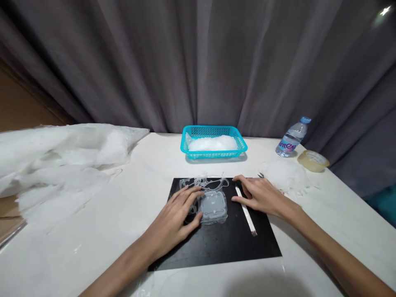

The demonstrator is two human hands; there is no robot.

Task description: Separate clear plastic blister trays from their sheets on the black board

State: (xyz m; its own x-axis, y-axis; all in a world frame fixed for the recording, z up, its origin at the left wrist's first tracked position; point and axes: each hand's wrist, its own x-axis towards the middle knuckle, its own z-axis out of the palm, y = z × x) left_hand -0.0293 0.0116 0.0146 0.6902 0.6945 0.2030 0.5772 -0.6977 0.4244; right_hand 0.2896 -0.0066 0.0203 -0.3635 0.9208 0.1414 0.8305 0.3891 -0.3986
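Observation:
On a black mat [213, 247] lies a square, translucent plastic piece [213, 205] with rounded corners and small raised dots. My left hand [181, 212] rests with spread fingers at its left edge, the fingertips touching or just over it. A thin white stick [246, 212], perhaps a pen or a wrapped blade, lies slantwise on the mat. My right hand [255, 194] is above its upper end, thumb and forefinger apart, holding nothing that I can see. Thin clear plastic strips [213, 182] curl along the mat's far edge and beside the left fingers.
A blue basket [214, 154] with white fluffy filling [213, 143] stands at the back. To the right are a water bottle [291, 140], a tape roll [313, 161] and a white fluffy heap [287, 175]. Bagged white wadding [62, 152] covers the left side; a grey curtain [192, 62] hangs behind.

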